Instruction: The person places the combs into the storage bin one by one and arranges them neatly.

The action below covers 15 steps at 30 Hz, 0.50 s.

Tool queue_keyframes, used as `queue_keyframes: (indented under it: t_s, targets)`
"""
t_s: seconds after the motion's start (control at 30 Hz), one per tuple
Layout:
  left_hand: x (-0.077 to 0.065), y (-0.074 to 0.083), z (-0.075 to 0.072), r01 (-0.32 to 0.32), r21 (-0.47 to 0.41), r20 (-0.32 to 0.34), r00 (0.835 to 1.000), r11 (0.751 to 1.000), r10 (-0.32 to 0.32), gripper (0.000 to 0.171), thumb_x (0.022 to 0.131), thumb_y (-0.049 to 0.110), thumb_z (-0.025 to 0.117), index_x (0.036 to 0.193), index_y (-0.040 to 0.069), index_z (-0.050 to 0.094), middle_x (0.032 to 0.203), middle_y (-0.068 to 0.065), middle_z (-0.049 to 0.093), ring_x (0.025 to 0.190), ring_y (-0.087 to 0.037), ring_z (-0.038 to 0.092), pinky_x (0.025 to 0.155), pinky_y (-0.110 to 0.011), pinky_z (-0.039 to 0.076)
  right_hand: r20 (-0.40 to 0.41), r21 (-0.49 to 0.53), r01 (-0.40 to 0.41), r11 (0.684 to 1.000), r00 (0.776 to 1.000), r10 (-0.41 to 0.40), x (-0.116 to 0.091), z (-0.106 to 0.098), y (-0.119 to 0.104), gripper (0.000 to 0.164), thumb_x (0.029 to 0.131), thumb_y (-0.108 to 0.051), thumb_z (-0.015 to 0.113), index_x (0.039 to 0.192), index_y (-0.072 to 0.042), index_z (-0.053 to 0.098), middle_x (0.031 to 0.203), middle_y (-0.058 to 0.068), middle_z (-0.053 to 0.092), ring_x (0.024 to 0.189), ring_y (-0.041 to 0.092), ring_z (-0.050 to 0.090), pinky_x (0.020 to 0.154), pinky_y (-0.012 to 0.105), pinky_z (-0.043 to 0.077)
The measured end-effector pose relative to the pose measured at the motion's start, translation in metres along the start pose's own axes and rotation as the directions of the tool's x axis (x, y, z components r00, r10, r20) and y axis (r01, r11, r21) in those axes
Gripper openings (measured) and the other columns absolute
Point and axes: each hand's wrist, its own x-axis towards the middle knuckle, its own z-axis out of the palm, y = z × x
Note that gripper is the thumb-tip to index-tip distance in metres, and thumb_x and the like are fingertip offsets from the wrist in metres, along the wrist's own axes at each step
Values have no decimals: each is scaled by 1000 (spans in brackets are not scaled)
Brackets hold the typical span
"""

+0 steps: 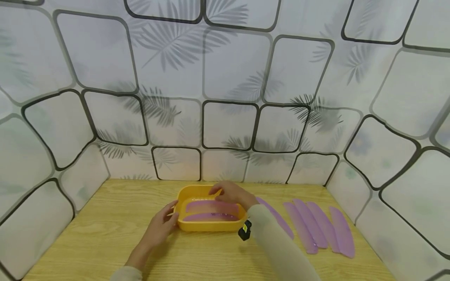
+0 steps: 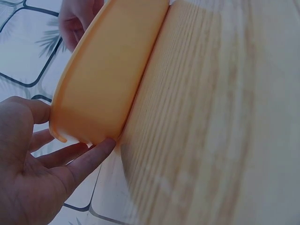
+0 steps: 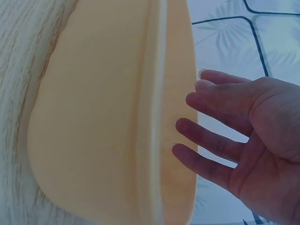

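Note:
A shallow yellow plastic tray (image 1: 207,226) with rounded corners sits toward the back of the table. Two long, flat purple pieces (image 1: 211,207) lie inside it, side by side. My left hand (image 1: 158,228) rests at the tray's left end, and in the left wrist view its fingertips touch the rim and the end wall. Over the tray's back right part is my right hand (image 1: 232,193), partly covering the rim. The right wrist view shows its fingers (image 3: 211,136) spread and loosely bent beyond the near rim, with nothing held between them.
Just right of the tray lies another long purple piece (image 1: 277,218), partly hidden by my right sleeve (image 1: 277,242). Several more purple pieces (image 1: 323,226) lie in a row farther right. A patterned wall (image 1: 225,164) borders the wooden table (image 1: 88,234) behind and at the sides.

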Motion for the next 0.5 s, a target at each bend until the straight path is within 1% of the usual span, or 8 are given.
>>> queue_keyframes:
  t_s: [0.13, 0.27, 0.37, 0.5]
  targets:
    - [1, -1, 0, 2, -7, 0, 1000, 1000, -2, 52, 109, 14, 52, 157, 1, 38, 145, -33, 53, 128, -44, 61, 91, -39, 63, -22, -4, 28, 1000, 999, -28, -5, -4, 2, 26, 98, -2, 66, 123, -4, 73, 126, 13, 74, 117, 32, 68, 103, 46, 57]
    - [1, -1, 0, -9, -7, 8, 1000, 1000, 9, 53, 109, 14, 52, 157, -1, 38, 145, -34, 53, 127, -44, 61, 90, -39, 64, -40, -17, 65, 998, 997, -65, -12, -8, 1, 26, 97, -1, 66, 123, 0, 72, 125, 17, 73, 115, 35, 69, 102, 49, 58]
    - [1, -1, 1, -10, -8, 12, 1000, 1000, 10, 53, 108, 14, 53, 157, -1, 38, 145, -34, 53, 127, -44, 62, 90, -40, 64, -50, -21, 78, 997, 996, -79, -18, -11, 1, 27, 98, -1, 66, 123, 2, 71, 125, 20, 73, 114, 37, 69, 101, 50, 58]
    - [1, -1, 1, -2, -22, 10, 1000, 1000, 2, 53, 109, 13, 52, 157, -1, 37, 146, -34, 52, 128, -44, 61, 90, -40, 64, -61, -14, 75, 997, 995, -76, -25, -14, 2, 27, 98, -2, 66, 125, 2, 70, 126, 21, 72, 114, 39, 69, 102, 52, 57]
